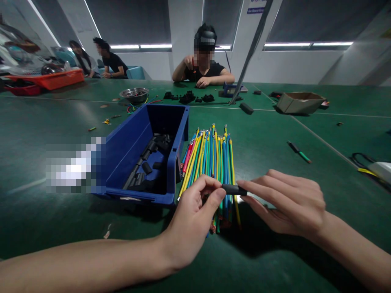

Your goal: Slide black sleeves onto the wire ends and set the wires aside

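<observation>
A short black tube piece (233, 189) is held between both hands just above a bundle of coloured wires (210, 160) lying on the green table (275, 146). My left hand (195, 219) pinches the tube's left end between thumb and fingers. My right hand (288, 203) pinches its right end with the fingertips. The wires are yellow, blue, green and red, with metal ends pointing away from me. Left of the wires stands a blue plastic bin (134, 158) holding several black tube pieces (152, 158).
A person sits across the table handling small parts beside black pieces (187, 97). Further off are a metal bowl (133, 94), a cardboard tray (301, 101), an orange crate (51, 79), a green-tipped pen (298, 152) and a cable (366, 165) at right. Two more people sit far left.
</observation>
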Demonstrator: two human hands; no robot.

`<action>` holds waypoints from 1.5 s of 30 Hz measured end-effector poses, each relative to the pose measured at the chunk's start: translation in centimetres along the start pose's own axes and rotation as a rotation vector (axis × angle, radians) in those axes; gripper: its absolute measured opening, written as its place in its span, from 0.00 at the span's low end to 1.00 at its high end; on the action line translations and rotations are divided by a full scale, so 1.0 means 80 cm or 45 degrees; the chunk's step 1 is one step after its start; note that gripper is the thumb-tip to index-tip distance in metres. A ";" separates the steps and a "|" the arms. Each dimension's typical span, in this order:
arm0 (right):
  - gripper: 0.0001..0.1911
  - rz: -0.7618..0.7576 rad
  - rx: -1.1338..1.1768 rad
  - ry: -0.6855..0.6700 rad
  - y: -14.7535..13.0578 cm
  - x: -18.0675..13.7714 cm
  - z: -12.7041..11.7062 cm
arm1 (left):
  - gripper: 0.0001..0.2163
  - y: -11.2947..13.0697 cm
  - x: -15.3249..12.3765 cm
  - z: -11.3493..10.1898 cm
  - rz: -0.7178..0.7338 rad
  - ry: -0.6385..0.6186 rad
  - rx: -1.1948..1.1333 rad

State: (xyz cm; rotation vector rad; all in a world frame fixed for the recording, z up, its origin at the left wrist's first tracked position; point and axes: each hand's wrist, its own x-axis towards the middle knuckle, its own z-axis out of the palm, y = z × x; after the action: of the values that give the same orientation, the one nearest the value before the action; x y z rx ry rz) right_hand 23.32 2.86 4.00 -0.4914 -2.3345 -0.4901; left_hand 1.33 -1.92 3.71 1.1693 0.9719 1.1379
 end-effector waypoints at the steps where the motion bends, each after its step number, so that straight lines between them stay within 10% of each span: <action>1: 0.12 -0.012 0.004 -0.008 0.001 0.000 -0.001 | 0.05 0.000 -0.001 0.000 -0.003 -0.014 0.010; 45: 0.18 0.087 0.291 -0.118 -0.005 -0.012 0.008 | 0.10 -0.007 -0.008 -0.012 0.009 -0.125 0.127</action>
State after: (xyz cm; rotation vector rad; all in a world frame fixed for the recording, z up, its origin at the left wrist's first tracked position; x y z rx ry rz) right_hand 23.48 2.59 2.81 -0.4909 -2.4148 -0.1678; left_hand 0.40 -2.39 2.98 1.2974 0.9583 1.0373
